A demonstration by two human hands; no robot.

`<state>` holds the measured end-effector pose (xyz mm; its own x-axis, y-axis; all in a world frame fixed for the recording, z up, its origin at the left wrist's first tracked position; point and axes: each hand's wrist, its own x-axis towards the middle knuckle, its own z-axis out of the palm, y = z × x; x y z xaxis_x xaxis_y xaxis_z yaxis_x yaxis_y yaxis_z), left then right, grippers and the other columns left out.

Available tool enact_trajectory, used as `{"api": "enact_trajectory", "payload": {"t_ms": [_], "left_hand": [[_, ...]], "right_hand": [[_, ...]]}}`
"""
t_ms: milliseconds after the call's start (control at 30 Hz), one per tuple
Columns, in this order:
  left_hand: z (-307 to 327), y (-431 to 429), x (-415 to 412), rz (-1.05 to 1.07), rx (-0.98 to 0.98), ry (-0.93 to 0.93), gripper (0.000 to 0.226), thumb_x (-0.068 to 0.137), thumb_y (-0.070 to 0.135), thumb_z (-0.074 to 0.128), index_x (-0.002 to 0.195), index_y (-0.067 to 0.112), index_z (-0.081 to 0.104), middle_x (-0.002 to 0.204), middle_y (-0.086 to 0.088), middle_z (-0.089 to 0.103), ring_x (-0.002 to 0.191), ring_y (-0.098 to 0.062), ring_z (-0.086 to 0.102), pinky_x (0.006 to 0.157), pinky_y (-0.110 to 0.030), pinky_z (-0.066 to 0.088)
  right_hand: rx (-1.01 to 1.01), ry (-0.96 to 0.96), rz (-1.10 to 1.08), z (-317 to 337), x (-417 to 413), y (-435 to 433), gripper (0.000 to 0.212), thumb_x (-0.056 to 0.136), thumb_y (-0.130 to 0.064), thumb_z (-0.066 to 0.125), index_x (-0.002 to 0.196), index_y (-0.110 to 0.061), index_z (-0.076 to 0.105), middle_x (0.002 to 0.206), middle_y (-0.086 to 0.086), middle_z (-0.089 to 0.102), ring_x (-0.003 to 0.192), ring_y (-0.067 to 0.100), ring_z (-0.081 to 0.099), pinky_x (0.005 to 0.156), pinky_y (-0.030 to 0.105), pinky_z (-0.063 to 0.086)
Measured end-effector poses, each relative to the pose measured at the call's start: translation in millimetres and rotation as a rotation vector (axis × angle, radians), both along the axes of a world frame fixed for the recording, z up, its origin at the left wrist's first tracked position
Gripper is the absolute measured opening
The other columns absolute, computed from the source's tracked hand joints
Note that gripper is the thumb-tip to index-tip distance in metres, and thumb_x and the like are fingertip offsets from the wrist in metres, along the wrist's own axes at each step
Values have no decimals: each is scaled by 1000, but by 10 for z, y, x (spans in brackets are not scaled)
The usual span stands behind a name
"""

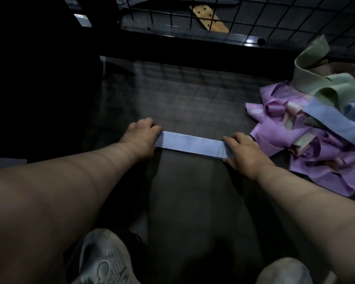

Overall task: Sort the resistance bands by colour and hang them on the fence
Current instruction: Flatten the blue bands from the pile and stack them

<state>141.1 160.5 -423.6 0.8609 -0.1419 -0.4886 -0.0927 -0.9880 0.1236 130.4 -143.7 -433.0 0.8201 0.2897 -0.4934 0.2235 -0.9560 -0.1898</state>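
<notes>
A pale blue resistance band (191, 145) is lying flat and pulled straight across the dark floor (193, 95) in the middle of the scene, running left to right. The left hand (141, 136) is gripping its left end with curled fingers, and the right hand (244, 152) is holding down its right end, fingers bent over the edge. Just right of the right hand, a tangled pile is sitting on the floor: purple bands (275, 136) nearest, another blue band (332, 117) draped over them, and green bands (316, 78) farther back. Beyond the floor, the wire fence (275, 17) is standing across the far side, with a wooden strip (207, 17) showing behind its mesh. Nearest, two pale shoes (105, 261) are showing at the bottom edge.
</notes>
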Motion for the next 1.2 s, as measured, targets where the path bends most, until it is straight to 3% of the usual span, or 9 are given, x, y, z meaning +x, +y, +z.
{"api": "enact_trajectory", "payload": {"t_ms": [67,133,267,400,567,867,1000,1067,1200], "left_hand": [[-32,12,-57,180,-79,-14,68,81,24,67,144,26,40,143,-5,33,134,-28,31,113,-36,28],[-45,3,-94,609,-201,-56,62,86,18,62,145,19,42,146,-12,30,137,-33,29,113,-35,28],[-178,9,-116,1160,-355,-82,37,97,15,53,132,6,59,142,-19,48,125,-34,53,105,-30,38],[-198,-39,-102,1201,-432,-93,26,95,7,57,117,1,69,121,-17,67,111,-32,63,92,-28,45],[-145,-63,-83,1209,-420,-92,23,93,12,63,113,3,70,117,-16,69,109,-30,64,88,-26,45],[-124,-67,-136,1339,-535,-62,28,92,5,66,118,-4,65,119,-22,65,108,-34,63,86,-30,47],[-178,-5,-222,1378,-514,17,29,94,2,62,121,-8,63,122,-22,63,112,-37,61,83,-30,45],[-130,11,-249,1330,-388,40,32,96,7,58,125,-7,61,130,-24,59,118,-38,58,96,-34,47],[153,-361,-125,1046,-332,-100,45,87,18,72,124,-4,59,128,-32,53,115,-45,55,101,-44,44]], "right_hand": [[68,-51,-191,-30,-94,-9,71,84,-40,73,142,-13,42,134,13,40,124,35,39,106,43,35],[205,-109,-569,-80,-201,7,54,89,-34,68,130,-4,50,128,20,46,122,37,42,104,42,35],[295,19,-1088,-167,-251,107,25,95,-24,58,107,-3,64,120,20,62,113,34,57,95,31,42],[285,6,-1151,-162,-210,159,17,94,-18,62,105,-5,65,114,15,67,109,31,60,89,27,42],[286,27,-1228,-167,-160,179,29,94,-23,64,118,-7,62,124,14,64,117,31,58,97,28,41],[293,31,-1276,-221,-121,206,16,93,-20,65,102,-8,68,111,13,70,105,30,63,90,30,46],[245,87,-1182,-200,-88,240,21,94,-20,62,111,-7,64,118,14,67,112,30,61,91,27,44],[192,140,-1119,-143,-59,252,32,96,-24,58,122,-5,58,128,17,62,119,32,58,94,30,45],[150,166,-805,175,74,8,44,100,-34,51,131,-2,48,137,19,54,126,34,53,99,34,42]]}}
